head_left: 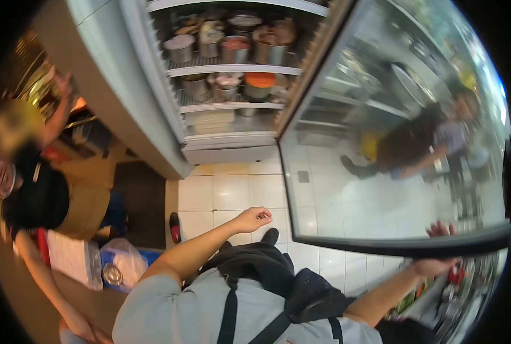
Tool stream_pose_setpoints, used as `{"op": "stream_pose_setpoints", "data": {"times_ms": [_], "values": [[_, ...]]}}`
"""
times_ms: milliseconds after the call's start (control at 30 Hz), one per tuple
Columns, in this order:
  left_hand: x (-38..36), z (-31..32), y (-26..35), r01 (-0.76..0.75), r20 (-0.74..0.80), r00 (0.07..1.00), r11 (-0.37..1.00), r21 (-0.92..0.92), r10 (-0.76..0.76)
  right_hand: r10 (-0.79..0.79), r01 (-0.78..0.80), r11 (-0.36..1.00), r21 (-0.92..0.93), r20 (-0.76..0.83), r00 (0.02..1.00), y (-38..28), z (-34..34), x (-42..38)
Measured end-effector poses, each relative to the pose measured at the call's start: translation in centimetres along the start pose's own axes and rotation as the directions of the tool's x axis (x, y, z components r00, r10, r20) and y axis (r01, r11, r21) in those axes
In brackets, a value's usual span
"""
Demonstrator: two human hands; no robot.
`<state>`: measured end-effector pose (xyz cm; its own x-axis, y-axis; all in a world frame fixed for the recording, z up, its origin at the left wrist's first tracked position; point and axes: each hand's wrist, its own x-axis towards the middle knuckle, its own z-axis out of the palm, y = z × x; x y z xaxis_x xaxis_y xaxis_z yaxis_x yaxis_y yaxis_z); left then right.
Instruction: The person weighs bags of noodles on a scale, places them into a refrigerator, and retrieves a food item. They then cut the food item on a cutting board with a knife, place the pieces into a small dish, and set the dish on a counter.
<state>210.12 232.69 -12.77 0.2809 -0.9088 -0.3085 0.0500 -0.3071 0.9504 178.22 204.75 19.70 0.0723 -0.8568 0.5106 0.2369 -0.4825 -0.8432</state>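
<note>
A tall upright refrigerator (230,155) stands ahead, its glass door (335,189) swung out to the right. My right hand (436,266) reaches out to the door's dark outer edge and grips it, its fingers partly hidden. In front of my body, my left hand (254,219) hangs in the air with loosely curled fingers and nothing in it. On the shelves sit several metal containers, one holding pink food (235,49). An orange-topped container (259,85) stands on the lower shelf.
At left, a person in a black shirt (38,195) stands beyond a wall end (135,74). Nearby are a blue tray (146,257) with a plastic bag (124,264) and a white box (75,258). Another person's arm (55,292) reaches in lower left. The glass shows a blurred figure.
</note>
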Motion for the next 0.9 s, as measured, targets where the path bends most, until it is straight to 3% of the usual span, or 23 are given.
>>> {"op": "stream_pose_setpoints", "data": {"times_ms": [67,133,200,267,367,400,433,467,500,533,567,600,633,667,767,833,900], "values": [[-0.3,1.5,0.5,-0.055,-0.004,0.998,0.997,0.055,0.055,-0.107,0.106,0.994,0.021,0.03,0.994,-2.4,4.8,-4.3],[-0.4,2.6,0.9,-0.101,0.071,0.993,0.994,0.029,0.099,-0.201,0.176,0.974,0.141,0.195,0.96,-3.2,7.4,-6.5],[-1.1,3.2,0.9,-0.106,0.047,0.993,0.994,-0.022,0.107,-0.311,0.149,0.919,0.365,0.439,0.843,-3.2,10.0,-8.3],[-2.0,3.2,0.3,-0.109,0.082,0.99,0.994,-0.029,0.111,-0.129,-0.014,0.95,0.312,0.433,0.892,-2.1,12.5,-11.2],[-3.5,2.1,-0.6,-0.058,-0.157,0.987,0.983,-0.175,0.03,-0.207,0.046,0.973,0.225,0.773,0.6,0.9,15.1,-14.2],[-4.0,1.3,-1.9,-0.096,-0.227,0.972,0.984,-0.148,0.06,-0.087,-0.081,0.986,0.143,0.872,0.481,3.4,14.4,-15.8],[-4.1,0.3,-3.0,-0.133,-0.295,0.951,0.984,-0.121,0.092,-0.252,0.119,0.968,0.223,0.845,0.471,2.5,16.8,-16.0],[-5.6,-0.9,-1.7,0.01,-0.32,0.947,0.999,-0.034,-0.021,-0.08,0.064,0.996,0.062,0.94,0.331,2.5,17.5,-16.3],[-4.2,-2.2,-7.1,-0.082,-0.42,0.908,0.986,-0.145,0.014,-0.108,0.228,0.972,0.057,0.97,0.216,1.6,18.3,-16.0],[-5.5,-3.4,-8.2,-0.146,-0.51,0.86,0.942,-0.304,-0.032,-0.015,0.289,0.957,-0.016,0.994,0.104,3.7,18.8,-16.5],[-6.4,-5.0,-8.7,-0.221,-0.577,0.812,0.869,-0.443,-0.088,0.279,0.131,0.955,-0.267,0.956,-0.088,7.1,18.6,-17.2],[-7.1,-7.0,-10.4,-0.103,-0.583,0.764,0.839,-0.535,-0.277,0.389,0.209,0.911,-0.355,0.909,-0.152,8.2,17.6,-17.2],[-8.1,-7.7,-10.4,-0.228,-0.675,0.683,0.797,-0.56,-0.279,0.497,0.283,0.855,-0.435,0.842,-0.207,9.5,16.8,-17.5],[-8.3,-9.5,-12.2,-0.063,-0.706,0.6,0.858,-0.51,-0.376,0.477,0.251,0.867,-0.431,0.864,-0.162,14.3,14.6,-18.5],[-9.7,-10.8,-10.8,-0.043,-0.702,0.552,0.825,-0.563,-0.45,0.504,0.179,0.839,-0.514,0.858,0.101,21.8,7.9,-19.2],[-9.5,-12.1,-9.4,-0.218,-0.721,0.626,0.821,-0.528,-0.298,0.758,-0.211,0.648,-0.732,0.647,0.084,25.7,3.2,-19.4],[-6.4,-18.7,-16.0,-0.42,-0.751,0.583,0.676,-0.605,-0.31,0.833,-0.267,0.546,-0.794,0.548,0.073,29.5,-1.7,-19.6]]}}
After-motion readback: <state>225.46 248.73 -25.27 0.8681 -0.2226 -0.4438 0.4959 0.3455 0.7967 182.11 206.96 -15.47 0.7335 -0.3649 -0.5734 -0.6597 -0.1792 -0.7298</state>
